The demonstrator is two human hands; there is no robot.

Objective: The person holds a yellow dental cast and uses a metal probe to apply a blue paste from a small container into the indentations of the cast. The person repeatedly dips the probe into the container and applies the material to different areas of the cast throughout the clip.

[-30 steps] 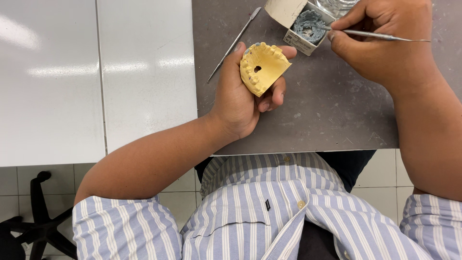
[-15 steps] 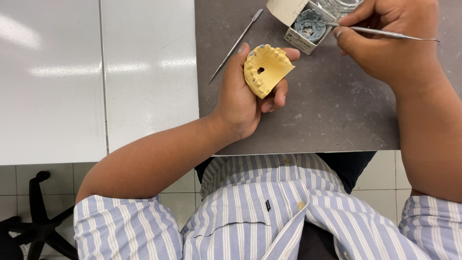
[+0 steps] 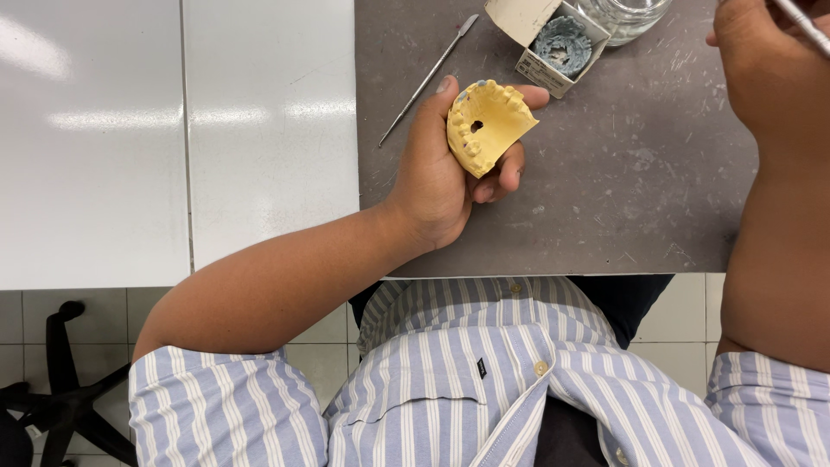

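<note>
L hand (image 3: 450,177) clamped round yellow dental cast (image 3: 486,125); R hand (image 3: 765,65) pinching metal tool (image 3: 804,26).

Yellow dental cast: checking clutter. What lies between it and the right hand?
Head view: only bare, scratched grey mat separates the yellow dental cast and right hand.

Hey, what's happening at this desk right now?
A person in a striped shirt sits at a grey work mat. Their left hand holds a yellow dental cast just above the mat, teeth side showing. The right hand, at the top right edge of the view, grips a thin metal instrument. On the mat lie a second metal tool, a small open box holding grey-blue material, and a glass jar beside it.
</note>
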